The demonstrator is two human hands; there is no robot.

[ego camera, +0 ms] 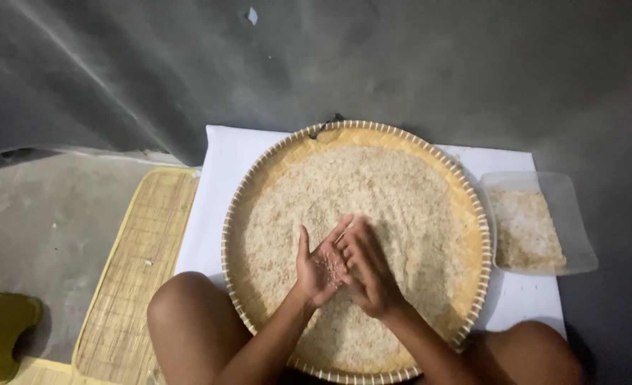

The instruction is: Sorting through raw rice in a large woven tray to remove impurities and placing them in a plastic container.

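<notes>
A large round woven tray (pixel 465 207) lies on a white cloth (pixel 230 153) and is covered with pale rice grains (pixel 359 185). My left hand (pixel 318 264) is held palm up over the near part of the tray, with a small pile of grains in its palm. My right hand (pixel 367 267) rests against it, palm down, fingers touching the left palm and the grains there. Both hands hover just above the rice. My bare knees frame the tray's near edge.
A clear rectangular plastic container (pixel 569 214) with rice in it stands to the right of the tray. A woven straw mat (pixel 141 264) lies on the concrete floor at the left. A grey wall rises behind.
</notes>
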